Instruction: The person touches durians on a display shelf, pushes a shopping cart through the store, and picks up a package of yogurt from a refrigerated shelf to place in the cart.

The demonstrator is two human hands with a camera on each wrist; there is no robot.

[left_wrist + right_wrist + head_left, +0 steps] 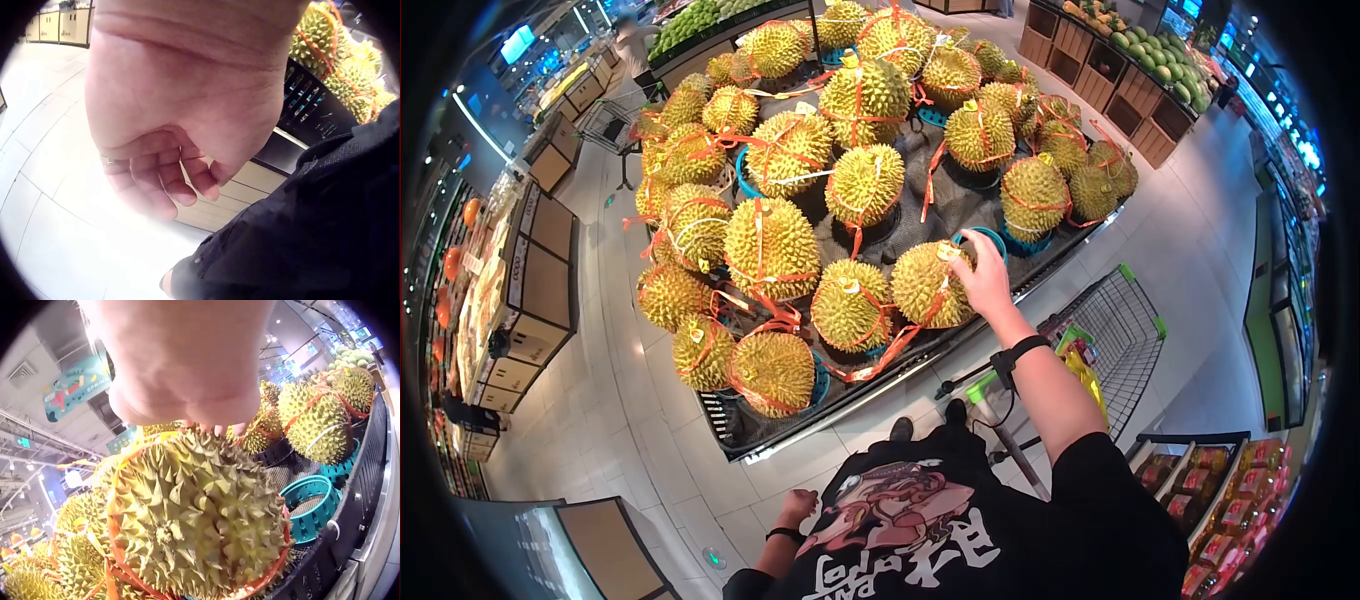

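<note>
My right hand [987, 280] is at the upper right side of a spiky yellow-green durian [927, 287] on the near right of the display. Its thumb lies by the yellow tag [948, 252] on top, with the index finger apart from it. In the right wrist view, fingertips [219, 429] show just over the top of this durian [194, 512], which has orange-red ribbon around it. My left hand [800, 505] hangs low beside the black shirt. Loosely curled fingers [178, 187] hold nothing in the left wrist view.
Many ribbon-tied durians [772, 247] crowd the dark-edged display stand [770, 440]. A teal ring basket [306, 515] sits right of the touched durian. A shopping cart [1115, 335] stands at my right, near shelves of packaged goods [1235, 510]. Tiled floor [640, 430] lies left.
</note>
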